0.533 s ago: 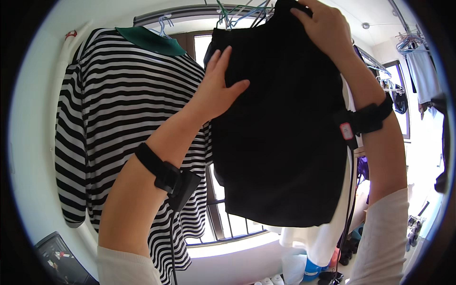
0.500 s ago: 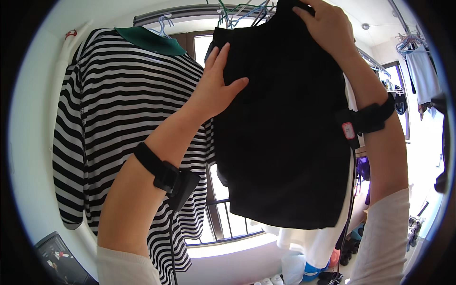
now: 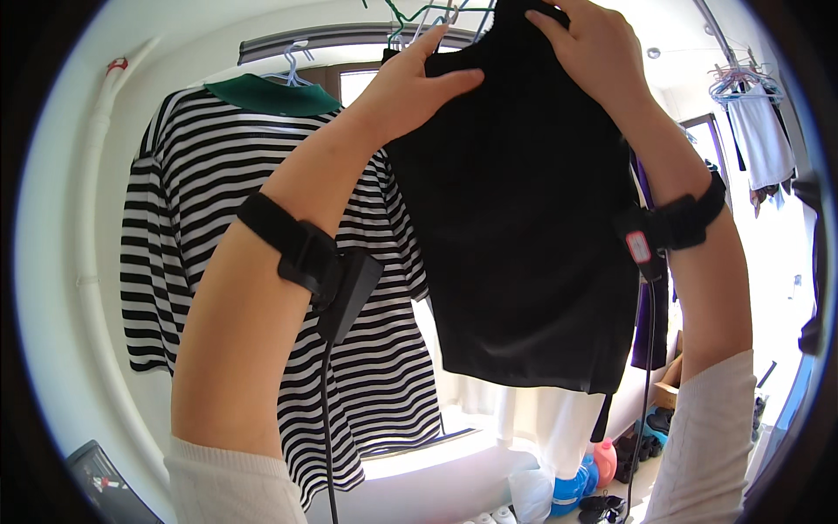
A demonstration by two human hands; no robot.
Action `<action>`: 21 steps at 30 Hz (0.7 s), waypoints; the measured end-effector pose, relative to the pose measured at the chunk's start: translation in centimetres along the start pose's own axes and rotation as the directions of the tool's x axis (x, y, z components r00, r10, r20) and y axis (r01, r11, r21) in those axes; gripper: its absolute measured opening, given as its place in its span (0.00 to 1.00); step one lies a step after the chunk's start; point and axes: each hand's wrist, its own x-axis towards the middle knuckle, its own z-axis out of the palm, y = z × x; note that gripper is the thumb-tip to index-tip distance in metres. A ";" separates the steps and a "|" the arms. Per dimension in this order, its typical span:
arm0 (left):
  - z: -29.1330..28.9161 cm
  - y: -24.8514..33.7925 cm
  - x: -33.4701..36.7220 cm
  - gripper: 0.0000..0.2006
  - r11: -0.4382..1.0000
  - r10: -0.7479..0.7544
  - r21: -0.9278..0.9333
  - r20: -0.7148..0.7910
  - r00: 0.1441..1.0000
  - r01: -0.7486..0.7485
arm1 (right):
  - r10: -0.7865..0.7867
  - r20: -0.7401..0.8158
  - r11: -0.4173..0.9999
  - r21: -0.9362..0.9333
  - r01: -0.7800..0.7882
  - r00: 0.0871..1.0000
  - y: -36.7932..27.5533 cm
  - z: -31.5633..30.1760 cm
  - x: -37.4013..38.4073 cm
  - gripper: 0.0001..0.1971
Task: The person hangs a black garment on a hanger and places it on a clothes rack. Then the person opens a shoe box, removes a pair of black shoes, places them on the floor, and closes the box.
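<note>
A black garment (image 3: 524, 227), shaped like a skirt or shorts, hangs in front of me with its top edge tilted up to the right. My right hand (image 3: 598, 52) is closed on that raised top edge, thumb in front; its fingertips are partly hidden. At the garment's upper left corner is my left hand (image 3: 406, 92), with thumb and forefinger apart; the other fingers are hard to see. A green hanger (image 3: 397, 17) and some pale hangers show just above it. On the left hangs a black-and-white striped shirt (image 3: 236, 175) with a green collar.
A rail (image 3: 305, 42) runs behind the clothes, below the ceiling. Left stands a white wall pipe (image 3: 87, 279). White cloth (image 3: 541, 428) hangs behind the garment. Blue containers (image 3: 567, 493) and shoes (image 3: 602, 506) sit low on the right. More hangers (image 3: 746, 83) hang at far right.
My left hand has moved up and right along the garment's upper left, toward the hangers. My right hand still grips the top edge. The garment's lower hem has swung slightly and risen.
</note>
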 end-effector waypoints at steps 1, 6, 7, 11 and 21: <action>-0.1 0.2 0.5 0.44 0.999 0.017 0.032 -0.026 1.000 -0.017 | 0.021 0.011 1.000 -0.003 -0.021 1.000 -0.1 -0.1 1.0 0.09; -2.0 1.9 3.5 0.41 0.993 -0.118 0.016 -0.039 0.992 0.119 | -0.033 0.001 0.997 0.073 0.033 0.999 0.1 -0.4 3.4 0.09; -2.2 2.5 3.9 0.40 0.982 -0.185 -0.035 -0.022 0.982 0.185 | -0.024 0.009 0.996 0.083 0.023 1.000 0.3 -0.7 3.6 0.09; -1.5 2.9 5.1 0.37 0.961 -0.246 -0.134 -0.002 0.969 0.243 | 0.010 0.036 0.995 0.103 -0.013 0.999 1.2 -1.0 4.2 0.09; 2.8 1.0 5.9 0.30 0.975 -0.151 0.191 0.188 0.970 0.115 | -0.052 0.022 0.997 0.052 0.051 0.998 1.3 -0.3 3.8 0.09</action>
